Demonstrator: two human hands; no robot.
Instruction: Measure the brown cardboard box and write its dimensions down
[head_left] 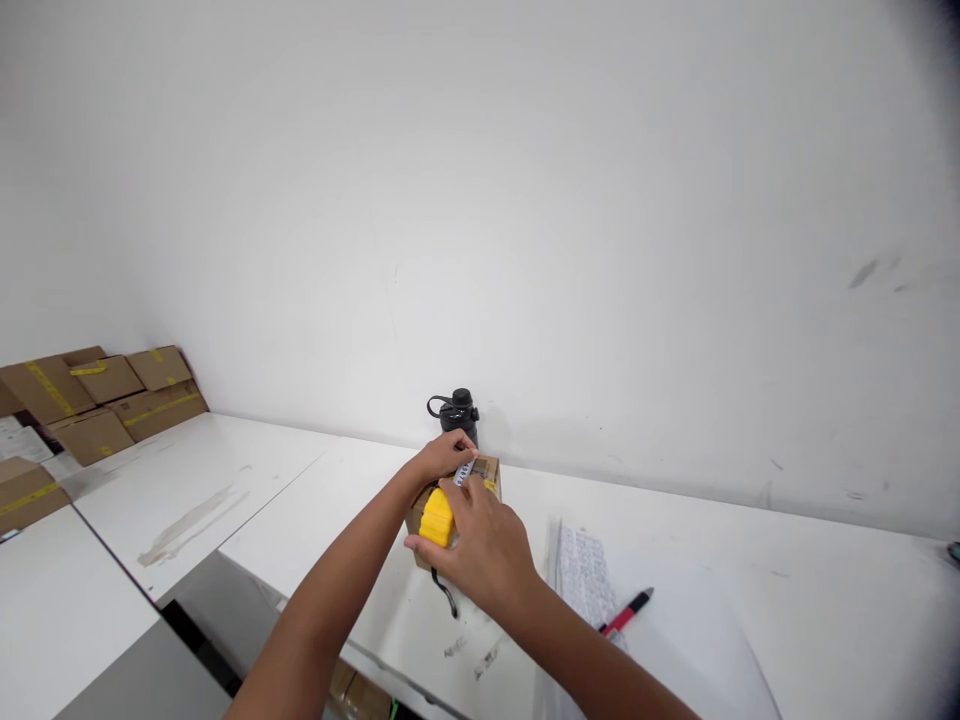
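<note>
My right hand [487, 540] is closed around a yellow tape measure [437, 518], whose black wrist strap [445, 595] dangles below. A short length of white blade [465, 471] stretches from the case over the top of a small cardboard box [491, 469]. At the far end of the blade, my left hand [448, 452] pinches the tip near the box's back edge. The box stands on the white table [360, 490], partly hidden by both hands. Just behind it is a black bottle [459, 412] with a carrying loop.
Handwritten paper sheets [585, 570] and a red and black pen [628, 612] lie on the right. Cardboard boxes [112, 395] with yellow tape are stacked at the far left. A white wall [525, 250] rises behind the table. More cartons [364, 695] sit below the front edge.
</note>
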